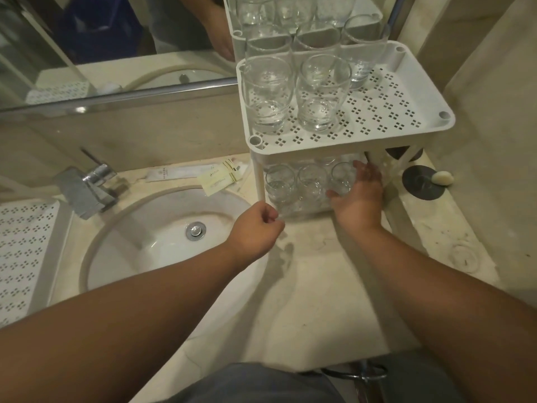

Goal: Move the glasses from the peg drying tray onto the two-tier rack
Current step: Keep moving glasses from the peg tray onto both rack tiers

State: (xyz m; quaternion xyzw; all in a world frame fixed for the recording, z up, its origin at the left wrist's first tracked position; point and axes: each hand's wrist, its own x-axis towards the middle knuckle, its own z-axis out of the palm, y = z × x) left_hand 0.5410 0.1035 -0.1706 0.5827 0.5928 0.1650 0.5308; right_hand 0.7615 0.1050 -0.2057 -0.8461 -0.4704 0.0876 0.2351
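While the right hand [359,196] reaches under the upper tier of the two-tier rack [421,132], its fingers curl round a glass [343,177] on the lower tier — thumb on the near side, fingertips up by the rim. Two more glasses [280,181] stand beside it there, and others stand on the upper tier. Curled into a loose fist, the left hand [255,228] holds nothing visible, just beside the rack's front leg, above the table [319,286] next to the sink [162,228].
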